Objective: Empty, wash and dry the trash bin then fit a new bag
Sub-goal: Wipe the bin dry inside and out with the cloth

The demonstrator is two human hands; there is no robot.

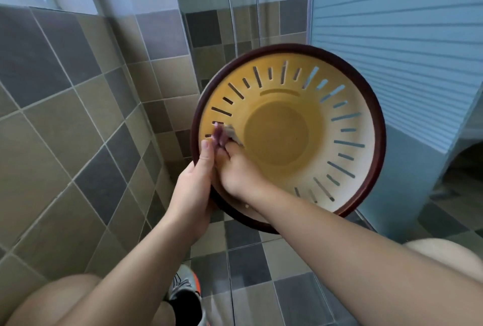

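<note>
Your left hand [194, 184] gripped the round yellow slotted plastic bin's dark-red rim [287, 127]; your right hand [236, 169] pinched a blurred cloth [230, 133] inside.

No readable text, labels, brands, numbers or signs anywhere in view.

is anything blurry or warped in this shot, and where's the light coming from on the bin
Head view: the cloth in the right hand is smeared by motion blur; the left hand gripping the bin rim is sharper. Wide-angle distortion bends the tile lines. The bin's right inner wall is brightest, and light shows through the slots there.
</note>
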